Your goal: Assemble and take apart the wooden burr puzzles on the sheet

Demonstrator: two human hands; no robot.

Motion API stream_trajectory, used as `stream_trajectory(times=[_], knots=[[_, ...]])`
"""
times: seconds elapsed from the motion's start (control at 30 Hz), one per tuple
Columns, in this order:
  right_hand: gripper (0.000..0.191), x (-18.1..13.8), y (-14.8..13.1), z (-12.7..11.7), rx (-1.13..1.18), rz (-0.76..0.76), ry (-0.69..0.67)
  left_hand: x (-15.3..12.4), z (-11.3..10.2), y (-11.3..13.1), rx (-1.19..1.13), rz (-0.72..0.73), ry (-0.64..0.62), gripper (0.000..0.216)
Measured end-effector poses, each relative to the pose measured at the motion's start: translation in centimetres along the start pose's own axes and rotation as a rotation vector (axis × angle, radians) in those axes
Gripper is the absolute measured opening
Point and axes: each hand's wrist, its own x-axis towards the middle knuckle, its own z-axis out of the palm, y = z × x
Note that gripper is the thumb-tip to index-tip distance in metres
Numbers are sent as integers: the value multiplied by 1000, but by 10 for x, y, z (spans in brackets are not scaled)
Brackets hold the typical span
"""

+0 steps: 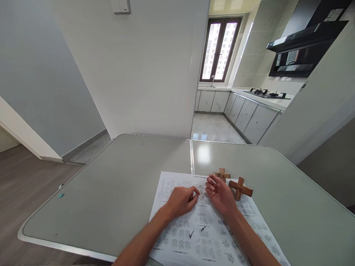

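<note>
A white printed sheet point(199, 229) covered with small diagrams lies on the grey table point(111, 184) in front of me. My left hand point(181, 201) rests on the sheet with fingers curled; whether it holds something small I cannot tell. My right hand point(220, 194) hovers beside it, palm turned inward, fingers apart and empty. Just beyond the right hand lie two wooden cross-shaped puzzles: a small one point(222, 174) at the sheet's far edge and a larger one point(240, 188) to its right.
The table has a metal rim and a seam point(191, 155) down its middle. A small teal object point(61, 195) lies near the left edge. Behind stands a white wall point(144, 74); a kitchen with counter point(257, 111) and window opens at the back right.
</note>
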Motion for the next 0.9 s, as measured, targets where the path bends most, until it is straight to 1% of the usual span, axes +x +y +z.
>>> stream_trajectory(times=[0.33,0.4,0.5,0.57,0.67,0.9], knots=[[19,-2,0,2,34,-22,-24,1,0,0,15,0,-2,16],[25,-3,-2,1,54,-47,-40,1,0,0,14,3,-2,16],[39,-5,-7,-2,88,-96,-61,1,0,0,0,2,-5,16],[44,-6,-10,-4,112,-133,-64,1,0,0,-5,-2,-6,16],[47,-8,-13,-6,140,-170,-61,1,0,0,-6,-1,-8,16],[52,-8,-17,-10,217,-200,-30,0,-1,0,-2,0,-8,16]])
